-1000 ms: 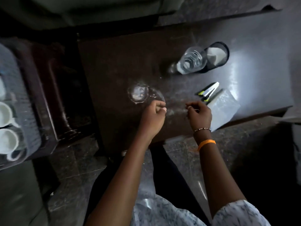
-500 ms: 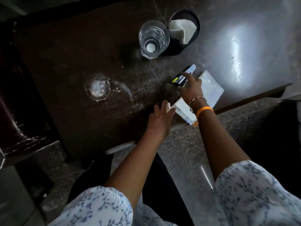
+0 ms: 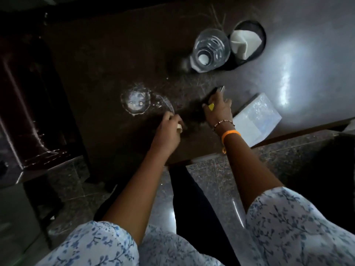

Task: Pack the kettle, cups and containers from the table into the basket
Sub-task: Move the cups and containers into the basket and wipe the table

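My right hand (image 3: pixel 218 110) is closed around a bunch of thin sachets (image 3: pixel 211 106) with yellow and dark ends, lifted just off the dark table (image 3: pixel 107 60). A small pale scrap is pinched in my left hand (image 3: pixel 169 129), which hovers near the table's front edge. At the back stand a clear glass jar (image 3: pixel 210 49) and, touching it on the right, a black round container (image 3: pixel 247 42) with white paper inside. A flat white packet (image 3: pixel 255 120) lies to the right of my right hand. The basket is out of view.
A whitish ring stain (image 3: pixel 135 101) marks the table left of my hands. A dark wooden stand (image 3: pixel 25 104) sits at the left. Speckled stone floor (image 3: pixel 207 177) lies below the table's front edge.
My right hand has closed on the sachets and drawn them toward the left, off the white packet. My left hand has moved left and curled around the small scrap. The view has shifted.
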A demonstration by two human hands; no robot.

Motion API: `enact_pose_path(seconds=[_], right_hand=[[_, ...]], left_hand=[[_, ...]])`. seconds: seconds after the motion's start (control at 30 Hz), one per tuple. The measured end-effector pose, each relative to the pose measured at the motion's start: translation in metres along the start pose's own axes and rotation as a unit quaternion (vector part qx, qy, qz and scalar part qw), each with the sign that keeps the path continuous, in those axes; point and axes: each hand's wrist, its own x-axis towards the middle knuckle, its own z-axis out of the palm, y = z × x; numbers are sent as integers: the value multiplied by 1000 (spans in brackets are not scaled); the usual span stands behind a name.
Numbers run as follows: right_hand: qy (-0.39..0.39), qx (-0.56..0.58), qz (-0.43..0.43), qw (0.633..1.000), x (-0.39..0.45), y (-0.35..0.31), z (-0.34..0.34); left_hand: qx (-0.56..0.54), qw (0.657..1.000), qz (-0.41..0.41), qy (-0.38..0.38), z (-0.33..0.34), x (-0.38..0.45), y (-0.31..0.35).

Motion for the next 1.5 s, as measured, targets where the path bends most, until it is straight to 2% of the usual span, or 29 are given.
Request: enact_pose_path(seconds=[0.13, 0.27, 0.33, 0.43, 0.57, 0.63, 0.7, 0.8, 0.93, 1.1, 1.2, 1.37, 1.5], right_hand=[[-17, 55, -28, 998, -42, -29, 21], [-70, 190, -80, 976, -96, -82, 47], [-116, 246, -101, 957, -119, -113, 60], [-183, 260, -140, 938, -150, -169, 79], [-222, 261, -220, 913, -183, -246, 108], [-229, 256, -252, 905, -194, -281, 123], [-231, 223, -282, 904, -199, -312, 138], [-203, 162, -319, 912, -199, -354, 156], [-152, 180, -315, 920, -189, -414, 179], [-100, 116, -350, 924, -174, -480, 214], [-83, 64, -366, 925, -170, -511, 235], [-40, -2, -407, 912, -173, -548, 265], [-12, -108, -448, 887, -172, -558, 273]], left_hand=[[-151, 977, -104, 113, -52, -16, -28], [-280, 906, -184, 257, -127, -57, -77], [-335, 866, -203, 311, -163, -81, -104], [-368, 820, -211, 384, -215, -114, -146], [-371, 786, -216, 444, -267, -143, -188], [-400, 770, -209, 451, -284, -150, -202], [-425, 764, -200, 443, -296, -155, -215], [-434, 772, -176, 430, -306, -155, -229], [-447, 784, -145, 406, -312, -147, -235], [-496, 758, -138, 401, -318, -137, -236], [-499, 761, -136, 391, -320, -133, -241], [-453, 800, -100, 381, -329, -126, -246], [-471, 790, -108, 377, -332, -120, -249]])
